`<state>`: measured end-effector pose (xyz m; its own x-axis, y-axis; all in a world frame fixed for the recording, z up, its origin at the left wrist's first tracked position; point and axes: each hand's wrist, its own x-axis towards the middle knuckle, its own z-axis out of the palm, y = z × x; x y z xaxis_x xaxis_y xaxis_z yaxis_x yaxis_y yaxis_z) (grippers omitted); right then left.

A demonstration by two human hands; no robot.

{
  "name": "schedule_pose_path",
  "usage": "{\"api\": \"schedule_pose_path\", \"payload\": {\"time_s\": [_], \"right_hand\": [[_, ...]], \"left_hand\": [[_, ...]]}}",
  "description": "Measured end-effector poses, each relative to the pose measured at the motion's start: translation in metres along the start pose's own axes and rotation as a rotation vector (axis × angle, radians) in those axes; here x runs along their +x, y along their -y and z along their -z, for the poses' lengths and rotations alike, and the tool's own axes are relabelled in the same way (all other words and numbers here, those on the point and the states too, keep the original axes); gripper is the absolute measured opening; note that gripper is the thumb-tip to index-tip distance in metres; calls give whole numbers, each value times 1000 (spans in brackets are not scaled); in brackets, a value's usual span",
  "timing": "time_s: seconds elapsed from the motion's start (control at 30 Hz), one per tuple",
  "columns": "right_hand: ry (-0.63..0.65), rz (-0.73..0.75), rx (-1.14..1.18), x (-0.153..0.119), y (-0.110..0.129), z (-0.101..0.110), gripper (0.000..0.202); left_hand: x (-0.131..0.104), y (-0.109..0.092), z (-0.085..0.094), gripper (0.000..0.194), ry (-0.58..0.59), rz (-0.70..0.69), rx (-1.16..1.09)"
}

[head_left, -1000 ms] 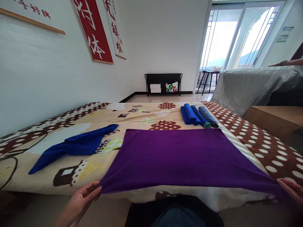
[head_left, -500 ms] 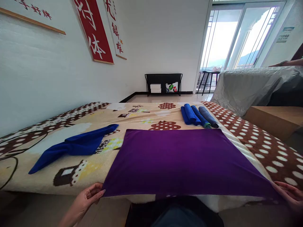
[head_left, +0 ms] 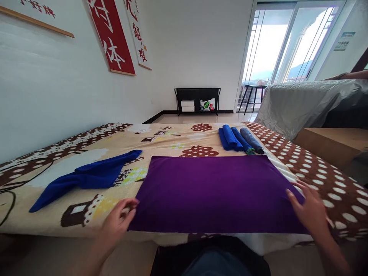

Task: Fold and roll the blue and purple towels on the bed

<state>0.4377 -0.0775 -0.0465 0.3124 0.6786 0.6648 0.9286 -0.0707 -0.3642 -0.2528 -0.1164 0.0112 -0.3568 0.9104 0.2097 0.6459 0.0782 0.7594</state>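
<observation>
A purple cloth (head_left: 212, 193) lies spread flat on a patterned blanket (head_left: 161, 214), its near edge along the bed's front. My left hand (head_left: 116, 220) is at the cloth's left edge, fingers curved and thumb apart, with no fabric visibly pinched. Over the right edge rests my right hand (head_left: 312, 209), its fingers spread and thumb on the cloth. To the left lies a crumpled blue cloth (head_left: 94, 174). Beyond the purple cloth's far right corner sit several rolled cloths (head_left: 241, 141), blue and grey-blue.
A black cable (head_left: 11, 209) curves over the blanket's left end. Past the bed, a low black rack (head_left: 197, 100) stands against the wall. On the right are a plastic-covered piece (head_left: 290, 103), a cardboard box (head_left: 330, 142) and another person's arm (head_left: 350, 76).
Both hands have left the near corners of the purple cloth. They have moved up along its sides, and the right one has also come inward. The near edge now lies flatter.
</observation>
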Motion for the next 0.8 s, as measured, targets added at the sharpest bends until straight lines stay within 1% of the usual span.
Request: {"api": "schedule_pose_path", "payload": {"time_s": [0.03, 0.07, 0.1, 0.17, 0.23, 0.27, 0.3, 0.33, 0.37, 0.4, 0.43, 0.47, 0.5, 0.53, 0.6, 0.7, 0.8], "right_hand": [[19, 80, 99, 16, 30, -3, 53], [74, 159, 187, 31, 62, -9, 53], [155, 238, 266, 45, 95, -17, 52], [373, 388, 368, 65, 163, -41, 52], [680, 514, 384, 74, 226, -74, 56], [748, 546, 377, 74, 253, -93, 55], [790, 571, 369, 71, 276, -111, 54], [819, 588, 357, 68, 293, -129, 51], [835, 603, 344, 65, 305, -144, 50], [843, 613, 332, 63, 311, -158, 49], [843, 615, 318, 64, 311, -168, 49], [839, 610, 304, 66, 305, -175, 50], [830, 596, 287, 71, 295, -180, 51], [817, 573, 268, 77, 281, -182, 52], [783, 509, 222, 94, 246, -181, 56], [726, 411, 158, 117, 188, -174, 56], [677, 321, 108, 129, 137, -166, 55]], "left_hand": [[6, -19, -11, 47, 64, -81, 7], [14, -40, -25, 47, 155, -178, 29], [24, -62, -44, 49, 232, -281, 46], [49, -107, -93, 55, 342, -477, 79], [76, -145, -151, 60, 463, -654, 124], [89, -159, -180, 63, 494, -694, 156], [101, -171, -207, 63, 495, -691, 167], [111, -178, -232, 63, 482, -674, 176], [119, -182, -252, 62, 462, -643, 192], [126, -182, -267, 60, 444, -607, 212], [131, -178, -276, 57, 431, -572, 237], [135, -171, -281, 56, 422, -540, 266], [139, -163, -279, 55, 416, -514, 297], [144, -153, -274, 54, 409, -490, 330], [156, -130, -252, 54, 380, -438, 398], [177, -96, -211, 57, 311, -340, 490], [195, -68, -177, 62, 249, -259, 562]]}}
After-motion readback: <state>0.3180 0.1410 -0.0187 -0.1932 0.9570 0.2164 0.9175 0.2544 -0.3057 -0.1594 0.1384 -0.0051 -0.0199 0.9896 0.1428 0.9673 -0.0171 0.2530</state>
